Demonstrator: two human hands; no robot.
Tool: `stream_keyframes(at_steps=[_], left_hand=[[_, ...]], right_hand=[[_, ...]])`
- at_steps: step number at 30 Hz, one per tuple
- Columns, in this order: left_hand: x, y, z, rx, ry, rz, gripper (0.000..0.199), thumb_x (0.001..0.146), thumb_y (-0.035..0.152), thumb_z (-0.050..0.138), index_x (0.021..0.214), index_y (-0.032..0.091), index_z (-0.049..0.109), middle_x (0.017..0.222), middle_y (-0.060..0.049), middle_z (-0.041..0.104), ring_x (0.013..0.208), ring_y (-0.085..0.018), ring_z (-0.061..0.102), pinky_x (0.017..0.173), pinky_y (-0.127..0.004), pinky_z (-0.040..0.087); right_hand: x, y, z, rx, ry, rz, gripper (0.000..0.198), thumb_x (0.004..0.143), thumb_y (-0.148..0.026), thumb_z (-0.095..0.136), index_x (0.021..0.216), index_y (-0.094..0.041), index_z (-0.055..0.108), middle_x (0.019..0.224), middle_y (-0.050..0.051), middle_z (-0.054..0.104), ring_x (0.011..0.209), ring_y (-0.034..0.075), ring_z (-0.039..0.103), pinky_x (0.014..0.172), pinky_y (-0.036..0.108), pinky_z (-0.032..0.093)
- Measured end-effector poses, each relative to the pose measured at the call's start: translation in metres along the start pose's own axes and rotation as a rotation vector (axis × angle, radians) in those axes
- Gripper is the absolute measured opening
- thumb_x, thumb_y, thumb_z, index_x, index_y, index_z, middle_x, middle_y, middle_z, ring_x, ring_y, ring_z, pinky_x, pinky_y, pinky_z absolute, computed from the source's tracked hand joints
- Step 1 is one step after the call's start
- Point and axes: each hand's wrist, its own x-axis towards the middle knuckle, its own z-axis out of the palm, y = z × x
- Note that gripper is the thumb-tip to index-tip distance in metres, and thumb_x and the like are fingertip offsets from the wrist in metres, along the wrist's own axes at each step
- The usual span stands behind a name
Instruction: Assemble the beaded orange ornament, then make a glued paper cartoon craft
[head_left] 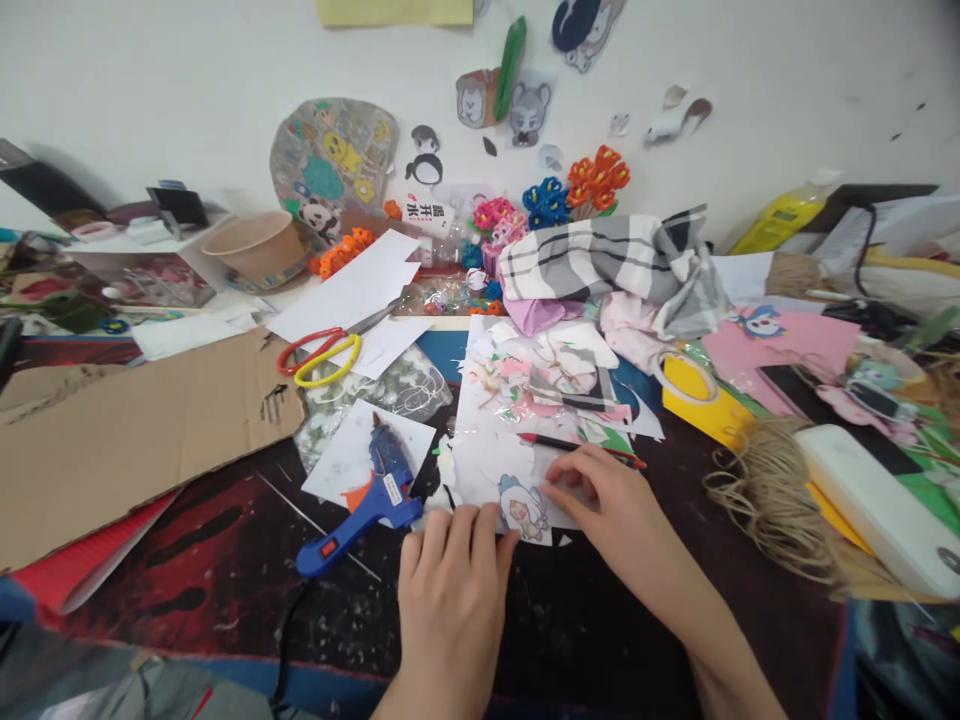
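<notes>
Paper drawing [523, 509], lower centre, slants lengthwise, top toward upper left; left hand [451, 570] and right hand [616, 497] flank it, grips impossible to tell.

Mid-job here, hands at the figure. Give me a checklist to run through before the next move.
1. Hands at the cartoon figure: ok; left hand at its lower left, right hand at its right.
2. Firm grip by the fingers: cannot tell.
3. Glue gun nozzle pointing away from both hands: ok.
4. Glue gun hot or cold: cannot tell.
5. Scissors away from both hands: ok, lying farther back on the left.
6. Space behind the figure uncluttered: not ok; paper scraps and a red-and-black pen lie there.
</notes>
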Motion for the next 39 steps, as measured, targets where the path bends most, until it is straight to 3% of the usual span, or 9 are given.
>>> stream_keyframes(at_steps=[5,9,13,17,23,28,39], left_hand=[[-0.001,0.001,-0.002,-0.036,-0.026,-0.012,0.015,0.094,0.022,0.06,0.108,0.019,0.066,0.091,-0.003,0.07,0.081,-0.021,0.055,0.069,-0.035,0.031],[0.005,-0.003,-0.008,-0.164,0.08,-0.066,0.019,0.094,0.019,0.059,0.112,0.02,0.064,0.102,-0.005,0.069,0.088,-0.021,0.057,0.073,-0.034,0.035],[0.025,-0.011,-0.018,-0.338,0.146,-0.073,0.022,0.095,0.017,0.057,0.116,0.02,0.06,0.108,-0.006,0.067,0.097,-0.021,0.057,0.079,-0.033,0.041],[0.054,-0.015,-0.029,-0.6,0.121,-0.104,0.009,0.097,0.019,0.054,0.104,0.021,0.06,0.098,-0.003,0.067,0.088,-0.017,0.056,0.076,-0.03,0.043],[0.091,-0.019,-0.043,-0.809,-0.029,-0.096,0.007,0.094,0.024,0.059,0.099,0.021,0.061,0.095,-0.001,0.07,0.08,-0.014,0.057,0.074,-0.03,0.043],[0.102,-0.022,-0.045,-0.982,-0.228,-0.115,0.025,0.087,0.03,0.069,0.107,0.02,0.059,0.082,0.001,0.073,0.072,-0.013,0.059,0.07,-0.028,0.043],[0.103,-0.024,-0.043,-1.035,-0.27,-0.198,0.021,0.088,0.029,0.064,0.107,0.02,0.059,0.077,0.001,0.075,0.065,-0.013,0.06,0.068,-0.031,0.044]], right_hand=[[0.0,0.003,-0.008,0.117,-0.027,-0.002,0.009,0.086,-0.02,0.065,0.077,-0.02,0.066,0.075,0.0,0.062,0.068,0.016,0.057,0.064,0.029,0.045],[-0.009,0.004,-0.02,0.412,-0.046,0.052,0.016,0.088,-0.032,0.065,0.079,-0.019,0.065,0.078,0.001,0.066,0.072,0.016,0.061,0.068,0.029,0.049],[-0.015,0.006,-0.028,0.714,-0.054,0.125,0.023,0.084,-0.041,0.071,0.083,-0.018,0.065,0.074,0.003,0.068,0.071,0.018,0.065,0.07,0.03,0.054],[-0.011,0.006,-0.031,0.883,0.014,0.097,0.023,0.083,-0.039,0.074,0.084,-0.018,0.066,0.073,0.003,0.069,0.069,0.017,0.065,0.067,0.029,0.053],[0.004,0.004,-0.036,0.98,0.026,0.072,0.023,0.08,-0.037,0.078,0.087,-0.017,0.069,0.072,0.004,0.07,0.066,0.016,0.065,0.061,0.028,0.048],[0.009,0.006,-0.04,1.023,-0.002,0.072,0.022,0.08,-0.037,0.079,0.088,-0.018,0.07,0.073,0.003,0.071,0.067,0.015,0.065,0.058,0.026,0.046],[0.013,0.009,-0.036,1.022,-0.014,0.107,0.025,0.079,-0.038,0.079,0.087,-0.017,0.069,0.069,0.003,0.07,0.061,0.014,0.062,0.053,0.025,0.045]])
